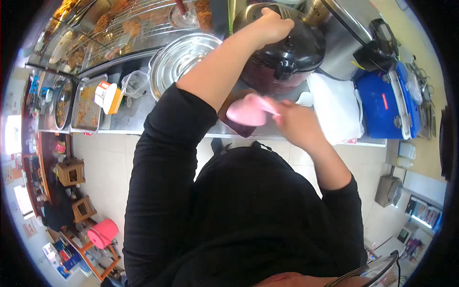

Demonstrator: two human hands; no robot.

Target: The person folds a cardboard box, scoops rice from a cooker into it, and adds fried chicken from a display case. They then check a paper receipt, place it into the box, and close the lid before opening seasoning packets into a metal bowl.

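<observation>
My left hand (273, 27) reaches across to the dark lid of a large round cooker (303, 45). Its fingers are curled at the lid's top, and what they grip there cannot be made out. Nearer to me, my right hand (299, 122) is closed on the handle of a pink ladle (247, 111), which is slightly blurred. The ladle's bowl is over a dark container (239, 130) at the counter's front edge, partly hidden by the ladle. Just behind my right hand lies a small white scoop (305, 99).
Steel bowls (184, 55) stand left of the cooker, beside a plastic bag (136, 83), an orange-white carton (109, 97) and a metal tray (88, 107). Rightward are a steel pot (342, 52), white cloth or paper (334, 112) and a blue box (382, 103). A wire food rack (138, 26) stands back left.
</observation>
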